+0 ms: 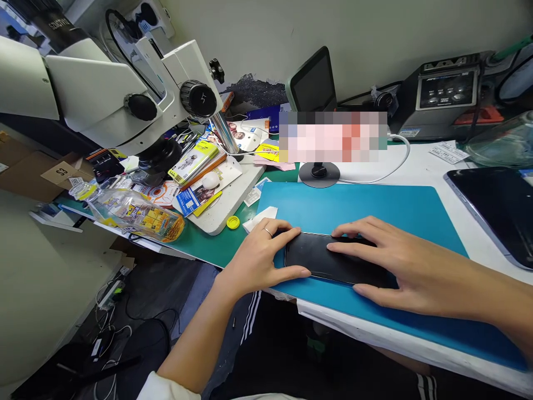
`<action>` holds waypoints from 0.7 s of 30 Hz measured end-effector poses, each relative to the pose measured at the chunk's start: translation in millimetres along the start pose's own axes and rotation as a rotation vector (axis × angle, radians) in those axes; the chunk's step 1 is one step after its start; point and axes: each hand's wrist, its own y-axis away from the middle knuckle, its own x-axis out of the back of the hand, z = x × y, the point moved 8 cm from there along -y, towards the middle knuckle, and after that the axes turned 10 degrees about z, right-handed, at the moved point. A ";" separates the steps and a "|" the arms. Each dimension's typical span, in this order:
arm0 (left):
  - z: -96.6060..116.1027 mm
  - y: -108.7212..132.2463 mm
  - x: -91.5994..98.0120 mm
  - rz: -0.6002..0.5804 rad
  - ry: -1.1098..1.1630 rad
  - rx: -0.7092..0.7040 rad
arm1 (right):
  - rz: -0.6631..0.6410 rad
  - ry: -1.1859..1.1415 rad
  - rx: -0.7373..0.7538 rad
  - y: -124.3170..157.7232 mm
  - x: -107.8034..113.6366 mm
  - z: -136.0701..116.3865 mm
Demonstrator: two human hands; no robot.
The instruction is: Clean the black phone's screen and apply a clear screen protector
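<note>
A dark smartphone (313,256) lies flat, black face up, on a blue mat (353,203) near the bench's front edge. My left hand (260,255), with a ring on one finger, grips its left end, thumb along the near edge and index finger at the far corner. Over the right end sits my right hand (393,261). Its thumb is at the near edge, one finger rests on the black face and others reach the far edge. The right end of the phone is partly hidden beneath that hand. A white scrap of paper (261,218) lies just behind my left hand.
A microscope (125,105) overhangs the left side, above a plastic bottle (133,214) and piled packets. Behind the mat stand a small screen (314,83) and a blurred patch. A large dark tablet-like device (495,208) and a black control box (441,94) are right.
</note>
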 end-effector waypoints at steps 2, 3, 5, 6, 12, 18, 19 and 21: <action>-0.3 0.6 0.2 0.003 0.006 0.005 | 0.000 0.008 0.005 0.1 -0.4 -0.3; -0.4 0.9 0.4 0.006 0.009 0.007 | 0.002 0.008 0.005 0.1 -0.6 -0.4; -0.3 1.1 0.6 0.009 0.013 0.008 | 0.005 0.008 0.006 -0.1 -1.1 -0.6; -0.2 1.2 0.8 0.011 0.014 0.007 | 0.007 0.010 0.008 -0.3 -1.3 -0.7; -1.1 1.1 0.2 0.006 0.021 0.012 | 0.013 0.031 0.039 -1.3 -1.9 -2.9; -2.0 2.0 0.3 0.010 0.026 0.021 | 0.021 0.023 0.024 -3.4 -0.1 -4.1; -2.1 2.2 0.4 0.011 0.029 0.022 | 0.019 0.018 0.020 -3.4 0.0 -4.1; -2.0 2.4 0.6 0.012 0.031 0.025 | 0.015 0.010 0.011 -3.2 0.1 -3.6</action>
